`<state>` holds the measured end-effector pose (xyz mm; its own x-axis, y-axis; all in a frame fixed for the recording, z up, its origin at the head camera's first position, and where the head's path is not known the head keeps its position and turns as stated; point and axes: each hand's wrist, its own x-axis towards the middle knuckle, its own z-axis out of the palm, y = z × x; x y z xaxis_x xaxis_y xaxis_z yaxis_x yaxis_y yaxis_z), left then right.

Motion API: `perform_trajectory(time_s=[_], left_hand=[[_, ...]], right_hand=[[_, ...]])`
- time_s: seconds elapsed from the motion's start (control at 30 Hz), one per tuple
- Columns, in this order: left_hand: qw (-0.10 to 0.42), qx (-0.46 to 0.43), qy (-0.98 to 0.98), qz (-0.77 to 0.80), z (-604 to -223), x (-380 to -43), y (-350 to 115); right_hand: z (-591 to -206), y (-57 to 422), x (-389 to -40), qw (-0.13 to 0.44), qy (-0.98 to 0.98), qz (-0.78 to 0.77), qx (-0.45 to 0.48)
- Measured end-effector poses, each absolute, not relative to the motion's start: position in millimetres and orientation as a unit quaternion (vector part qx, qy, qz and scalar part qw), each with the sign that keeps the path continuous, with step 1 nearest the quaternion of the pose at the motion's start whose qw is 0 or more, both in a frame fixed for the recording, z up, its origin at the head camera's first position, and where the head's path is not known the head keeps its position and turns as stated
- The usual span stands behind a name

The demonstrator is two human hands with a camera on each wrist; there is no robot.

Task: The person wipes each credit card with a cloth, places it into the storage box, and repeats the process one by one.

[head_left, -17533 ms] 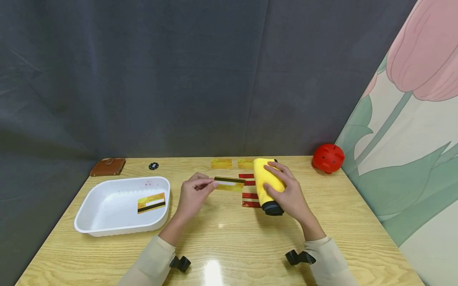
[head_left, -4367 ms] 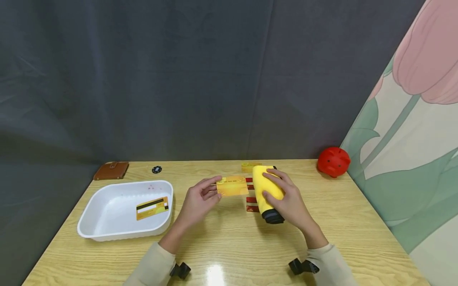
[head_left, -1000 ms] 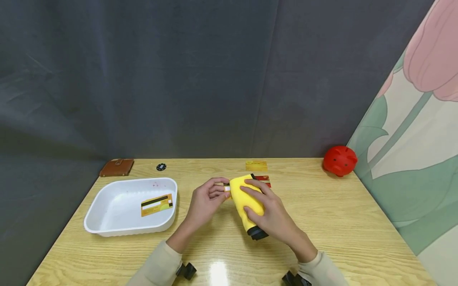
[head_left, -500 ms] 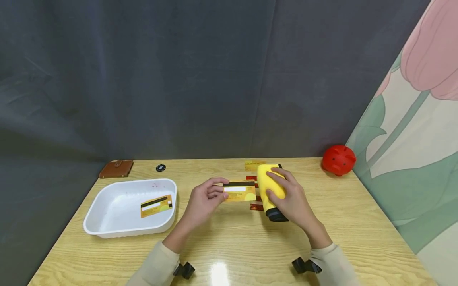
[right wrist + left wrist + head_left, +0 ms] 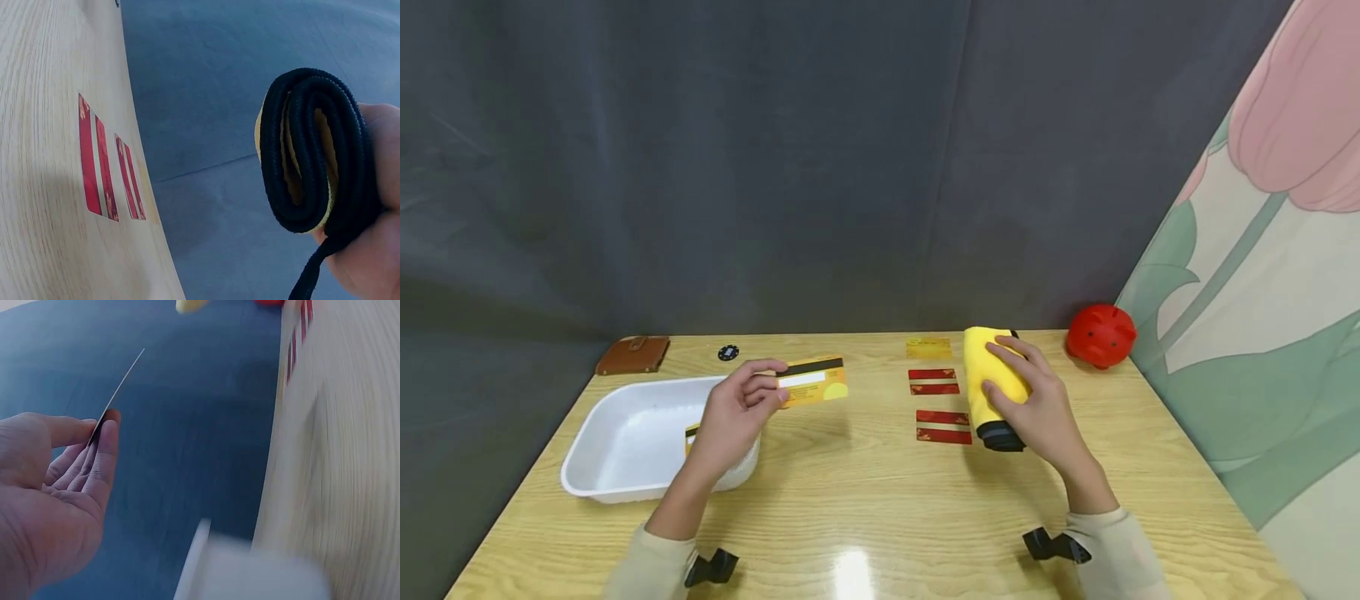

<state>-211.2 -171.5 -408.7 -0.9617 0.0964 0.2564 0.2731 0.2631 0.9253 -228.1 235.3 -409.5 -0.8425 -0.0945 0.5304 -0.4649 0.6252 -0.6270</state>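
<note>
Left hand (image 5: pixel 733 421) pinches a yellow card (image 5: pixel 812 381) at its left end, thumb on one side, fingers on the other; dark stripe, white strip and pale-green round patch face the head camera. Card is up in the air over the table (image 5: pixel 865 508), edge-on in the left wrist view. Right hand (image 5: pixel 1037 404) grips a rolled yellow cloth (image 5: pixel 988 375) with black edging, fingers wrapped over it, held above the table; right wrist view shows its folded black end and a dark strip dangling.

Left hand and forearm overlap the right part of a white tray (image 5: pixel 632 442) in the head view; second yellow card (image 5: pixel 691 437) lies in the tray, mostly hidden behind the wrist. Between the hands, two red cards (image 5: pixel 943 427) with a pale band lie flat, one behind the other, apart; cloth just to their right. Gold card (image 5: pixel 928 347) lies flat behind them, near the table's back edge.

Farther out: brown wallet (image 5: pixel 632 355) back left, black-and-white chip (image 5: pixel 728 352) right of it, red piggy bank (image 5: pixel 1101 335) back right. Dark curtain (image 5: pixel 775 167) behind; tulip-patterned wall (image 5: pixel 1277 133) on the right. Light sleeves (image 5: pixel 651 567), black wrist mounts (image 5: pixel 712 567) on both arms.
</note>
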Motion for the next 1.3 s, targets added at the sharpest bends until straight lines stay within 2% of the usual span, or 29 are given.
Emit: perform_trajectory(time_s=[0.37, 0.6, 1.03, 1.3], left_hand=[[0.105, -0.034, -0.853, -0.511, -412.0, -198.0, -256.8], [0.074, -0.011, -0.868, -0.492, -419.6, -197.0, -289.3], [0.039, -0.018, -0.875, -0.481, -430.1, -207.9, -298.9], [-0.01, -0.024, -0.877, -0.479, -432.1, -214.0, -290.0]], right_hand=[[-408.6, 236.3, -228.8, 0.222, -0.869, 0.412, 0.162], [-409.6, 237.5, -229.1, 0.22, -0.868, 0.416, 0.161], [-408.9, 236.6, -229.9, 0.217, -0.868, 0.417, 0.161], [-409.5, 236.3, -230.0, 0.21, -0.87, 0.417, 0.158]])
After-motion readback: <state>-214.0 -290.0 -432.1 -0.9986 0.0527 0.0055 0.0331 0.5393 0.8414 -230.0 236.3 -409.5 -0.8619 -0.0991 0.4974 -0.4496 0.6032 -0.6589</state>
